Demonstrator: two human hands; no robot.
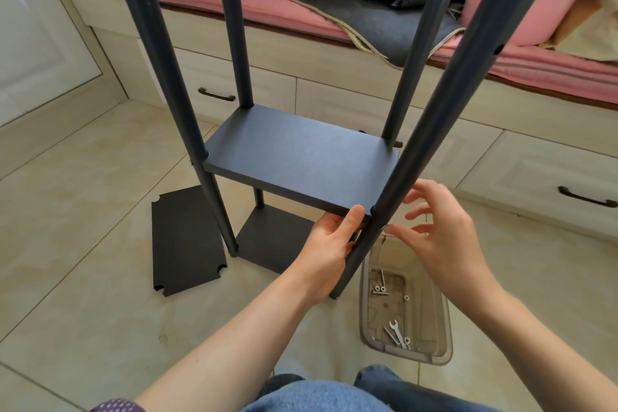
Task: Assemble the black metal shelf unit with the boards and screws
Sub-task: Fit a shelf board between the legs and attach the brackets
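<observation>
Shelf unit [301, 157]: stood upright on the tiled floor [83, 197], close in front of a drawer bench [334, 90]; its four black poles run floor to top of view, long axis vertical. The near-right pole [431, 117] is seen leaning across the view (a wide-angle effect, possibly).

Middle board [297, 160]: set level between the poles, long axis left to right, corners notched round them. The near edge is pinched by the left hand [329, 244], thumb on top, fingers underneath, just beside the near-right pole.

Right hand [441, 227]: held beside that pole, fingers spread and relaxed; a small metal piece is seen at the fingertips [389, 229], though grip cannot be told.

Bottom board [274, 237]: fixed low, near the floor.

Spare board [187, 241]: laid flat on the tiles left of the unit, long axis running away from the viewer.

Plastic tray [446, 318]: on the floor at right, holding screws [381, 288] and a wrench [396, 333].
</observation>
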